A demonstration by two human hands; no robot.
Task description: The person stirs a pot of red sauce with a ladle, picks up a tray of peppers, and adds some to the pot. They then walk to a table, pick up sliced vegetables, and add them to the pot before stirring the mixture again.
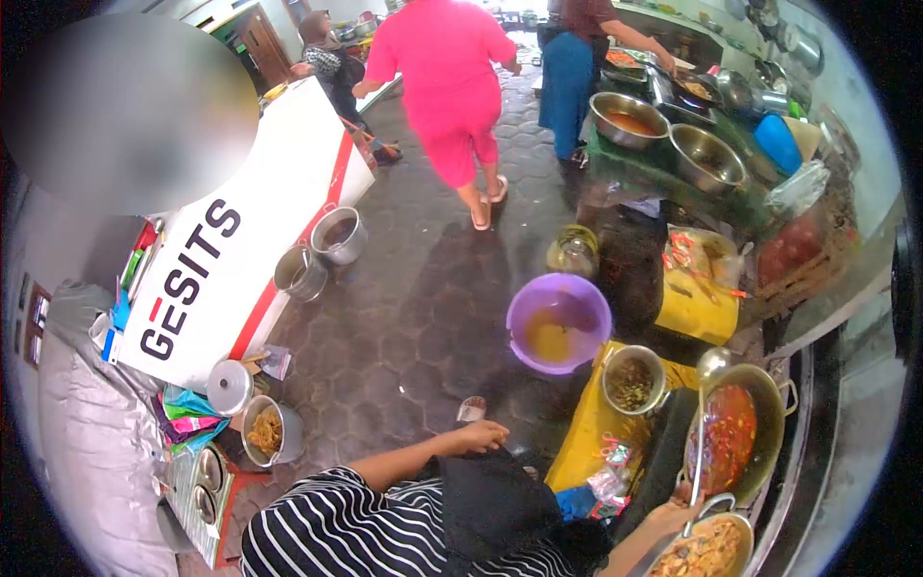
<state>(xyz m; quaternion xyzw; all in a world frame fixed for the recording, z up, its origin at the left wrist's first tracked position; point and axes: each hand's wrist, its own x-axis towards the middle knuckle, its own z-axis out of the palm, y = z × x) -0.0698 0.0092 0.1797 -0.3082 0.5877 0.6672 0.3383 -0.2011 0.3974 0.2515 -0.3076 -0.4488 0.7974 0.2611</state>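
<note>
My left hand [481, 438] is held in front of my body above the floor, its fingers curled together with nothing visible in them. Low on the right, my right hand [670, 519] closes round the lower end of a long metal ladle [705, 423]. The ladle's bowl points away from me, over the rim of a large wok [771, 442] of red chilli sauce [728, 438]. Right beside that hand is a pan [738, 567] full of brownish cooked food [702, 553]. My fingertips on the handle are small and partly hidden.
A purple basin [560, 325] with yellowish liquid and a metal pot [635, 380] stand ahead right. Pots [338, 236] sit by the white GESITS panel [207, 288]. A person in pink [437, 87] is on the floor ahead; another person [577, 77] works at the stove.
</note>
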